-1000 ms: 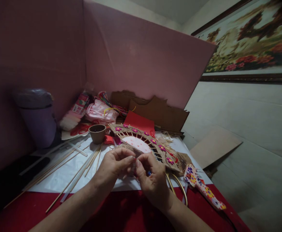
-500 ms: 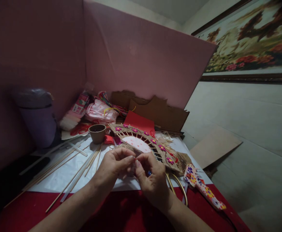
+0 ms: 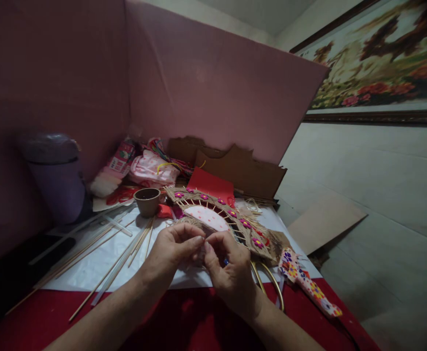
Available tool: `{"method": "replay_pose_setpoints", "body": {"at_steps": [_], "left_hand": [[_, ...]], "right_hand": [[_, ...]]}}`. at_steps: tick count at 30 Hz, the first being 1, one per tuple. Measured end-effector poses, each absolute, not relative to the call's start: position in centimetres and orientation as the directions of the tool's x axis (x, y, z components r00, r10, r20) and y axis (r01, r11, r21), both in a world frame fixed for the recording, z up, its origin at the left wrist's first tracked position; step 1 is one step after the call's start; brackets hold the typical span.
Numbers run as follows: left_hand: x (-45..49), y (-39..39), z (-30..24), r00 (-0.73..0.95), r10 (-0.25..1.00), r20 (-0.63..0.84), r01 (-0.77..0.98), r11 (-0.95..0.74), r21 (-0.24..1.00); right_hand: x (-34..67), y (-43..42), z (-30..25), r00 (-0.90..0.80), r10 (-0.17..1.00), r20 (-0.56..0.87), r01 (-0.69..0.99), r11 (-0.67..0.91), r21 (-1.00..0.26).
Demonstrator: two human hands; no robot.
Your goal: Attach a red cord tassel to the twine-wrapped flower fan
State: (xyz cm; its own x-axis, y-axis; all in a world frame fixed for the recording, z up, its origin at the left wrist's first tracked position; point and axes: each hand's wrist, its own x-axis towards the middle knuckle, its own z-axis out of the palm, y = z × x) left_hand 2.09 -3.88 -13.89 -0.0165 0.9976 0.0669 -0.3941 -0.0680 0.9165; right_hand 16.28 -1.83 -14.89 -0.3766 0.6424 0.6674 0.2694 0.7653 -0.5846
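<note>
My left hand [image 3: 178, 248] and my right hand [image 3: 230, 263] meet over the front of the white sheet [image 3: 74, 265], both pinched at the fingertips. Whatever lies between the fingers is too small to make out. Just behind them rests a fan-shaped craft piece [image 3: 244, 223], with a twine-covered arc, pink flowers with yellow centres, thin stick ribs and a white panel [image 3: 206, 218] with pink dots. My hands hide its near part. Gold-handled scissors [image 3: 279, 287] lie beside my right wrist, their blades hidden.
A flower-patterned glue gun [image 3: 308, 280] lies at the right edge. To the left are wooden sticks [image 3: 89, 246], clear glue sticks [image 3: 116, 273], a small brown cup [image 3: 147, 202] and a purple container [image 3: 57, 180]. Red paper [image 3: 211, 184] and torn cardboard [image 3: 242, 170] stand behind.
Both hands stay in nearly the same place, still pinching. A tiny reddish spot seen between the fingertips earlier no longer shows.
</note>
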Motion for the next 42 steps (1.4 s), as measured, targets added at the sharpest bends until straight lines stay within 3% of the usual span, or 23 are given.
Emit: {"method": "replay_pose_setpoints", "body": {"at_steps": [28, 42], "left_hand": [[1.98, -3.9, -13.88, -0.075, 0.997, 0.021, -0.442, -0.052, 0.895], [2.35, -3.79, -14.36, 0.042, 0.996, 0.077, -0.405, -0.053, 0.913]], "right_hand": [[16.38, -1.76, -15.09, -0.342, 0.641, 0.687, 0.237, 0.767, -0.597], [16.39, -1.56, -15.25, -0.344, 0.659, 0.669, 0.201, 0.748, -0.633]]}}
